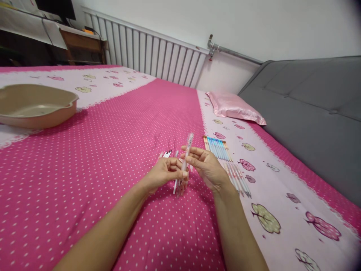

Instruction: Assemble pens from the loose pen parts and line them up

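Both of my hands meet over the bed, pinching one slim pale-pink translucent pen (pixel 189 141) held upright. My left hand (pixel 166 171) grips its lower end, and my right hand (pixel 207 167) has thumb and fingers around its middle. Beneath and behind my hands lies a loose bunch of pens (pixel 175 186), partly hidden by my fingers. Right of my right hand, a row of blue pens (pixel 217 148) with some orange-brown ones at its sides lies side by side. Nearer me is a second row of clear pens with pinkish marks (pixel 238 178), partly covered by my right wrist.
A beige plastic basin (pixel 39 116) stands on the bed at the left. A pink satin pillow (pixel 234 107) lies by the grey padded headboard (pixel 307 94). The dotted pink bedspread (pixel 113 150) spreads under everything. Beyond are a white radiator (pixel 146 45) and a desk with a monitor (pixel 58 9).
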The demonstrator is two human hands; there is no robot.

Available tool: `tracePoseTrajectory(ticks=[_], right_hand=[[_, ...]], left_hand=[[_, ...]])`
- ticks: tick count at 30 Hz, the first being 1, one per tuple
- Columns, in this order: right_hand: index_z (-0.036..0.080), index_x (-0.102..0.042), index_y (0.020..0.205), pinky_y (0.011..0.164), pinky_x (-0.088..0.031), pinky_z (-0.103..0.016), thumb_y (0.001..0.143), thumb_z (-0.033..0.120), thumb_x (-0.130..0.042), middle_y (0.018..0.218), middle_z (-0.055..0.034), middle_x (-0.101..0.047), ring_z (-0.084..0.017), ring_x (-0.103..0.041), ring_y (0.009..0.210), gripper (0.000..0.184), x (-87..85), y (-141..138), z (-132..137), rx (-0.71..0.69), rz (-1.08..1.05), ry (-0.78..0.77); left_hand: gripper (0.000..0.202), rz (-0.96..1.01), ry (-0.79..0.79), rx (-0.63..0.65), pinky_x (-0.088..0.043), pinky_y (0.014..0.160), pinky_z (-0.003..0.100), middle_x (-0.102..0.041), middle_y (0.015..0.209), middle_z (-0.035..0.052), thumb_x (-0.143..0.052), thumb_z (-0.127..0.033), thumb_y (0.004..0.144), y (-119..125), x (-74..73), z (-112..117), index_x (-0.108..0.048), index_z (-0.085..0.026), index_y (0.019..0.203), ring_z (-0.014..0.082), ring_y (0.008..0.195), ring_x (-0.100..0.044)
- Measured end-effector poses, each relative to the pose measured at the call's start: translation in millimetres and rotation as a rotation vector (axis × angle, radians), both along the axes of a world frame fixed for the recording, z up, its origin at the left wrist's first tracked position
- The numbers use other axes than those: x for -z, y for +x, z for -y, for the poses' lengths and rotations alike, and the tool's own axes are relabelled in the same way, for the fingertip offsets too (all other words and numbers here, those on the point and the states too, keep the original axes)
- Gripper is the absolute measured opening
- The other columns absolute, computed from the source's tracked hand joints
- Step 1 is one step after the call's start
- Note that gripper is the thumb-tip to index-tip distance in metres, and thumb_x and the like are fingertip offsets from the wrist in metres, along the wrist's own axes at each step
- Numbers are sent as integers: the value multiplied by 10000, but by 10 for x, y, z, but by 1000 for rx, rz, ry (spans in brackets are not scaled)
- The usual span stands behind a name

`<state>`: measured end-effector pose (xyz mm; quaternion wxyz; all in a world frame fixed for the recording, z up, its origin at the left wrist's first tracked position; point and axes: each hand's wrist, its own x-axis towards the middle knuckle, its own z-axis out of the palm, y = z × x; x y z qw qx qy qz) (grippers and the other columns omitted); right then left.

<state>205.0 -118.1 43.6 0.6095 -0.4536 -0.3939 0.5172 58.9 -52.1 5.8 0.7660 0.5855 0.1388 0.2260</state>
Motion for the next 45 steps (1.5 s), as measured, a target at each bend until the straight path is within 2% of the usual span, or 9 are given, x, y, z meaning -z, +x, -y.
tracePoseTrajectory(ticks=[6,14,21,28,33,35,39,42,45], right_hand=[[194,-702,949,749,-517,-278,622,248,-798,814,-37,-719,-137,-653,746,345,10,-12,-3,-7,23,-11],[201,-706,926,754,-521,-274,621,254,-796,821,-33,-719,-144,-659,783,323,7,-34,-8,8,31,-7],[187,-701,927,770,-529,-296,611,256,-799,829,-42,-721,-162,-663,805,337,11,-29,-14,19,31,-16],[194,-633,999,762,-532,-312,601,268,-806,866,-45,-713,-179,-660,845,440,12,-88,-42,56,-26,-15],[190,-632,976,805,-512,-337,614,323,-795,956,-65,-688,-194,-645,902,419,40,-121,-31,0,79,-31],[182,-643,902,782,-509,-335,621,353,-785,897,-56,-683,-189,-646,855,358,59,-144,-33,-9,131,-50],[180,-623,770,685,-497,-292,640,374,-761,761,-22,-660,-157,-631,725,271,74,-183,-53,40,176,-51],[185,-615,778,622,-481,-273,654,384,-742,719,-14,-652,-145,-613,659,267,75,-165,-70,77,204,-47],[191,-608,843,573,-470,-277,693,418,-696,670,2,-628,-131,-574,567,286,89,-118,-77,100,237,-68]], left_hand=[[198,0,43,-25,-496,623,261,-672,658,38,-763,-256,665,16,-2,2,-615,-127,692,126,596,-624],[273,-38,110,-124,-475,551,226,-652,597,15,-815,-255,571,48,9,-3,-574,-133,610,109,538,-603],[328,-78,172,-188,-474,525,232,-651,578,12,-828,-298,538,65,-8,6,-540,-146,581,127,527,-616],[369,-89,164,-316,-443,475,222,-587,522,-27,-819,-305,537,82,2,9,-487,-164,612,100,460,-559],[357,-92,172,-413,-422,453,214,-565,518,-38,-807,-280,541,99,4,6,-483,-165,637,93,448,-534],[335,-103,202,-476,-421,452,217,-564,531,-37,-790,-277,561,101,13,2,-486,-165,644,95,450,-531],[288,-157,395,-589,-407,480,223,-571,589,-22,-771,-297,594,86,15,1,-531,-157,672,97,501,-515],[311,-170,489,-574,-434,551,247,-615,678,10,-777,-340,597,73,0,5,-595,-147,760,123,590,-544],[351,-180,497,-600,-448,603,265,-640,757,37,-743,-391,647,61,-9,-1,-627,-142,864,146,666,-574]])
